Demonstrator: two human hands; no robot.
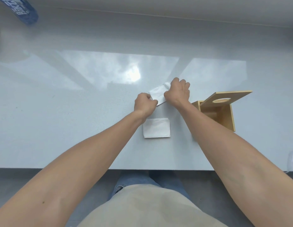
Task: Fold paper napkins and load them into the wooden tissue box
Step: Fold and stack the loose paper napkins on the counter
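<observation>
Pinching opposite edges of a thin white napkin (158, 94) on the table (77, 95), left hand (145, 104) and right hand (179, 92) both closed on it. Likely light, limp, tear-prone, so best gripped at corners; folded napkin (156, 128) lying nearer, wooden tissue box (224, 117) open at right.

We stood at a glossy pale table (77, 112) that mirrored bright window light, above grey floor (44, 177).

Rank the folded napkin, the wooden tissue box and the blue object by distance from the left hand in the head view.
From the left hand:
1. Folded napkin, just below it, nearer the person.
2. Wooden tissue box, off to the right, lid open.
3. Blue object, far top-left corner.
</observation>
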